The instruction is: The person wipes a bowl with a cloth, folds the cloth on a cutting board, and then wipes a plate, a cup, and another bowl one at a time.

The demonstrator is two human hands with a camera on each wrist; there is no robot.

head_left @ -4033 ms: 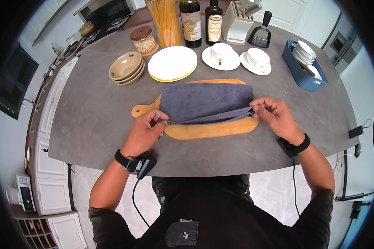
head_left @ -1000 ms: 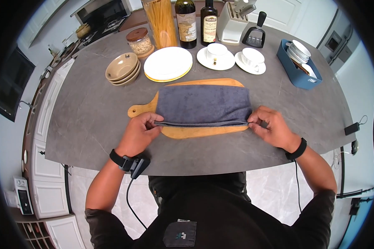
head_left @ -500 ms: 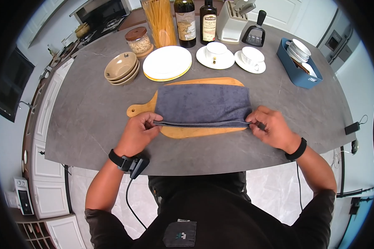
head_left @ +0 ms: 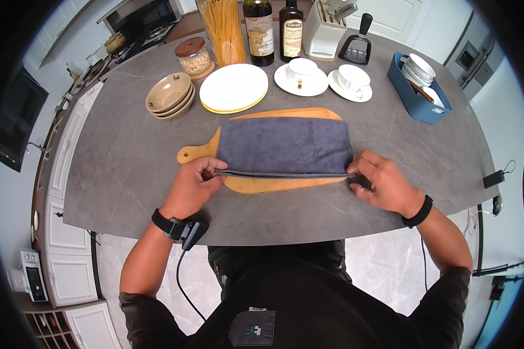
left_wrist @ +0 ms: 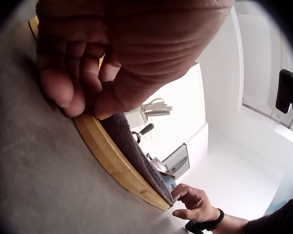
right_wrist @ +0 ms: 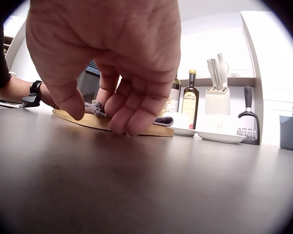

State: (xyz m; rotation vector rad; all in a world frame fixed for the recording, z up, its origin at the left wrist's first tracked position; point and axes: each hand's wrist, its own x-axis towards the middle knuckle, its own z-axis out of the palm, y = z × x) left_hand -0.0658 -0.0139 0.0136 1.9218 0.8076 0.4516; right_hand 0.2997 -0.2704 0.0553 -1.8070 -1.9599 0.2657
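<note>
A dark grey-blue towel (head_left: 285, 142), folded into a long rectangle, lies on a wooden cutting board (head_left: 262, 186) whose handle points left. My left hand (head_left: 189, 183) pinches the towel's near left corner between thumb and fingers; in the left wrist view that hand (left_wrist: 122, 53) hides the corner. At the near right corner, my right hand (head_left: 384, 180) touches the towel with its index fingertip, the thumb standing apart below. The right wrist view has a bit of towel (right_wrist: 95, 108) showing between the thumb and fingers of the right hand (right_wrist: 107, 63).
Behind the board stand stacked brown bowls (head_left: 170, 96), white plates (head_left: 234, 87) and two white cups (head_left: 303, 70) on saucers. Farther back are a jar (head_left: 193, 57), spaghetti (head_left: 221, 32), two bottles (head_left: 291, 35) and a knife block (head_left: 325, 32). A blue bin (head_left: 419, 99) sits at right.
The towel's near edge, raised and slanting 4 seconds ago, now lies low and straight along the board. The right hand has come nearer the body, and its thumb has parted from the corner.
</note>
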